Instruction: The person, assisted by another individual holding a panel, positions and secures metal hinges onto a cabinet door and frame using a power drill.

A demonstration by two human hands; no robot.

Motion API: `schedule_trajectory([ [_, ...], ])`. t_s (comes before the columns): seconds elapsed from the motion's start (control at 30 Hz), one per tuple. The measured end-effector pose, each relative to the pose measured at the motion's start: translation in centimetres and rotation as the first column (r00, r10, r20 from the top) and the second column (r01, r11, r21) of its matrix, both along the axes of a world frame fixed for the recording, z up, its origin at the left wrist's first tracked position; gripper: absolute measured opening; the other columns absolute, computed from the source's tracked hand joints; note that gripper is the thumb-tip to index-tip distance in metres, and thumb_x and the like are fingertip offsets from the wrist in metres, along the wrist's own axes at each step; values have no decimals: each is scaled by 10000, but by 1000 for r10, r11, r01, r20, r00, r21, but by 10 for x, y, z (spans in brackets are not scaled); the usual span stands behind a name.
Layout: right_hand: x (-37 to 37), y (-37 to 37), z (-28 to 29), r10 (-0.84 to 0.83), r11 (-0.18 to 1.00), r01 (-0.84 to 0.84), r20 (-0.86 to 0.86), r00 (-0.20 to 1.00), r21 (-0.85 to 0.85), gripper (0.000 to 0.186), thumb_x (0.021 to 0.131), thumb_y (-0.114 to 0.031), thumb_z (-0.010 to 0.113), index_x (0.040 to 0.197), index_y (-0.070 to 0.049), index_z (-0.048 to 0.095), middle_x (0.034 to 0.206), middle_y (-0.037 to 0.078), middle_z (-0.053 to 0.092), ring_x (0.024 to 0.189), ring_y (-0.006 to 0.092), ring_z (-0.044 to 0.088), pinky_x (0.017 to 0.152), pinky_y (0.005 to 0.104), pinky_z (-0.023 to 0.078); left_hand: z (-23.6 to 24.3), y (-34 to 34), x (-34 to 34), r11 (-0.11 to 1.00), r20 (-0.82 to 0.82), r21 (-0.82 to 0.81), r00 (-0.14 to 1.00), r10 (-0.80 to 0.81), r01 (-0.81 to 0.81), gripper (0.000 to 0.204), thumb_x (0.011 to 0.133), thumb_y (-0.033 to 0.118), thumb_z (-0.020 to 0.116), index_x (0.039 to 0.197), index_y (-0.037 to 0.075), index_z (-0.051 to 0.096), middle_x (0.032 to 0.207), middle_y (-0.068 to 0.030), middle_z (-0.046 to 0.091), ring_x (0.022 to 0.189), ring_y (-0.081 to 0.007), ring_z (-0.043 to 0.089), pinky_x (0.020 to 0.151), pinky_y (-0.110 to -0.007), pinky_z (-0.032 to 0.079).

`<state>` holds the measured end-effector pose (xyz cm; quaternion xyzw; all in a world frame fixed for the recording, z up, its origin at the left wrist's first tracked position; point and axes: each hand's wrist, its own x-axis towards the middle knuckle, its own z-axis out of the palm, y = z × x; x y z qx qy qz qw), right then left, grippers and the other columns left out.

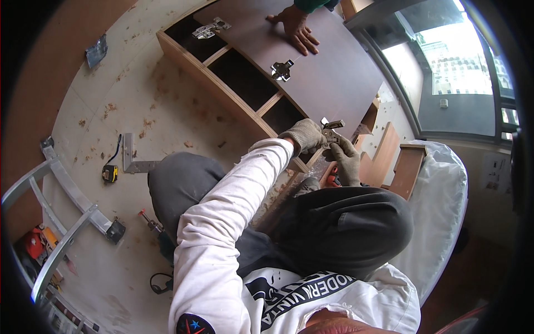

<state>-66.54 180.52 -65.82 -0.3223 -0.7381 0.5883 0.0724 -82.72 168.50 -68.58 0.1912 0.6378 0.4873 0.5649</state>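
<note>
A silver aluminium ladder [103,223] stood at the far left. Next came a yellow-and-black tape measure [110,173] and a silver L-shaped metal square [143,166] on the pale, shaving-strewn floor, then a teal power tool [165,245], partly hidden behind the knee.

Further right, a dark-bayed wooden cabinet frame [206,77] lay under a smooth brown panel [334,69]. Two silver metal hinges [282,70] sat spaced along the panel's edge, so that share of the work looked done, though their screws were too small to make out. Another person's bare hand [300,32] was spread flat on the panel.

At the near end, the left hand [303,137], in a grey-brown knit glove, had its fingers curled closed against a silver hinge-like metal fitting [332,135]. The fitting was between both hands, beside the panel's corner; it seemed the unfinished part, and whether it was fastened could not be told. The similarly gloved right hand [347,160] pinched it from the right, fingers nearly together.
</note>
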Motion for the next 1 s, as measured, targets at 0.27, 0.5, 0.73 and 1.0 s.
schedule_trajectory([
  [0.27, 1, 6, -4, 24, 999, -26, 35, 999, 39, 314, 1027, -113, 629, 1315, 14, 624, 1037, 73, 730, 847, 134, 709, 748, 260, 563, -10, 5, 2, 999, 43, 12, 998, 35, -36, 159, 903, 162, 727, 1019, 56, 754, 795, -37, 718, 629, -105, 636, 562, -265, 531],
  [0.5, 3, 9, -2, 18, 1000, -18, -19, 1000, -6, 307, 1025, -118, 632, 1295, 29, 634, 1024, 82, 738, 846, 137, 714, 752, 258, 563, -3, -5, 0, 987, 182, 114, 979, 89, -111, 207, 933, 179, 733, 1084, 38, 740, 831, -38, 725, 650, -86, 649, 567, -249, 536],
  [0.73, 5, 13, 4, -28, 999, 27, 29, 999, 43, 265, 1016, -118, 642, 1235, 29, 665, 987, 82, 740, 817, 135, 707, 735, 258, 560, -8, 0, 6, 982, 259, 134, 961, 93, -131, 168, 945, 128, 700, 1079, 36, 745, 834, -24, 730, 624, -76, 650, 549, -225, 525],
  [1.0, 5, 12, -5, -76, 965, 74, -4, 997, 251, 200, 962, -84, 717, 1139, 8, 724, 995, 81, 768, 890, 132, 707, 807, 277, 559, -17, 4, 4, 994, -119, -87, 991, 57, -68, 180, 923, 220, 714, 968, 52, 762, 853, -47, 733, 692, -127, 672, 604, -290, 540],
])
